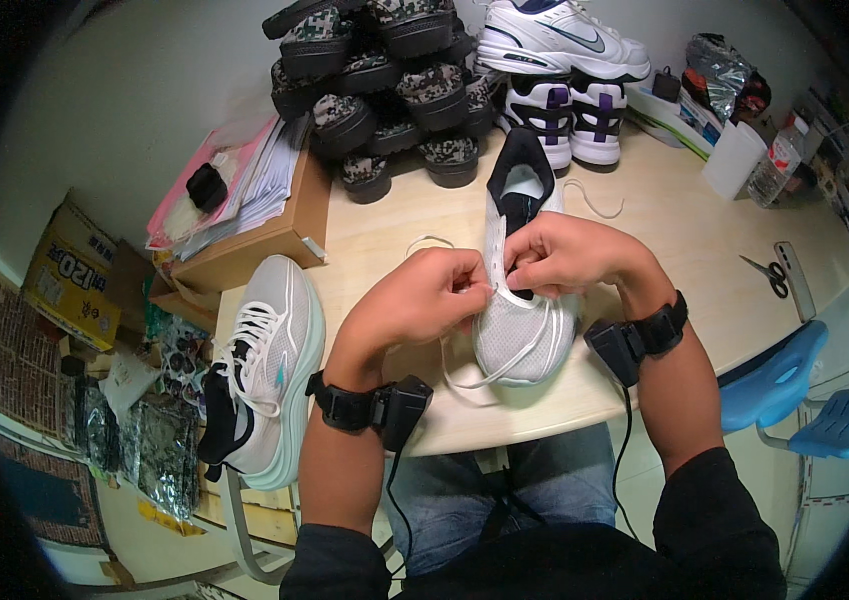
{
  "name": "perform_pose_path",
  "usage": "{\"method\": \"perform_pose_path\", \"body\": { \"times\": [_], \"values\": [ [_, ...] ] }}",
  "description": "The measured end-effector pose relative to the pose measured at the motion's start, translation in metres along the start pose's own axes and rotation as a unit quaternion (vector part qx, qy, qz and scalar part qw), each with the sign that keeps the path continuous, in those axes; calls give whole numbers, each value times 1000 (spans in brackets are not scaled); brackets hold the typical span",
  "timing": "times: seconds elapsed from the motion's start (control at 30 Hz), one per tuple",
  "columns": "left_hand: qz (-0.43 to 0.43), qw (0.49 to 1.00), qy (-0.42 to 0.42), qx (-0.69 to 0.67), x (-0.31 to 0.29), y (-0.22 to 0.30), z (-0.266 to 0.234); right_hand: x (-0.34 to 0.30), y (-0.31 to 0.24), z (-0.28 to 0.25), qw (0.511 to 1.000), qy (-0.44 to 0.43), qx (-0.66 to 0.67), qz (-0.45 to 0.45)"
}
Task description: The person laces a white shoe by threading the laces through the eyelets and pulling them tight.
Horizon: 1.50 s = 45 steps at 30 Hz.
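Note:
A light grey mesh sneaker (523, 352) with a black collar lies on the table in front of me, its toe toward me. Both my hands are at its lower eyelets. My left hand (427, 298) is closed in a pinch on the white shoelace (490, 379) at the left eyelet edge. Just right of it, my right hand (577, 255) pinches at the throat of the shoe, with lace running out under its fingers. The lace loops loosely over the toe; the exact grip is partly hidden. A matching laced sneaker (267, 375) rests at the table's left edge.
Camouflage shoes (385, 90) are piled at the back, beside stacked white sneakers (560, 45). A cardboard box (265, 222) with papers stands at left. To the right are scissors (773, 276), a phone (795, 280), a bottle (779, 165) and a blue chair (780, 385).

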<state>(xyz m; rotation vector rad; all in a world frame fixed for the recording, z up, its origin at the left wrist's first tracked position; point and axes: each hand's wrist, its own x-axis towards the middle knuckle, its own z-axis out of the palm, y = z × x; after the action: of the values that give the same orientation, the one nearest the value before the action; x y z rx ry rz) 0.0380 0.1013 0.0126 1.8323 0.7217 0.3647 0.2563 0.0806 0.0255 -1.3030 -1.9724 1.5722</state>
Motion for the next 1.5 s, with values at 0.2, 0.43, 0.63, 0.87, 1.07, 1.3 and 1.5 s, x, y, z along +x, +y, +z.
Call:
{"method": "perform_pose_path", "body": {
  "times": [0.2,0.43,0.63,0.87,1.07,1.3,1.5],
  "values": [
    [-21,999,-5,-29,0,0,0,-1,-1,0,1000,-15,7,0],
    [-21,998,2,57,2,4,0,1,0,0,1000,-12,5,-1],
    [11,996,33,86,-1,9,-1,-1,-3,1,1000,-11,13,3],
    [48,990,32,129,-2,7,-3,-1,-5,1,1000,-3,2,6],
    [54,989,22,134,-1,3,-3,0,-4,1,1000,-1,0,6],
    [52,987,28,149,-1,6,0,2,2,1,1000,0,8,0],
    [36,990,16,134,-1,5,1,1,1,0,1000,-4,3,6]
  ]
}}
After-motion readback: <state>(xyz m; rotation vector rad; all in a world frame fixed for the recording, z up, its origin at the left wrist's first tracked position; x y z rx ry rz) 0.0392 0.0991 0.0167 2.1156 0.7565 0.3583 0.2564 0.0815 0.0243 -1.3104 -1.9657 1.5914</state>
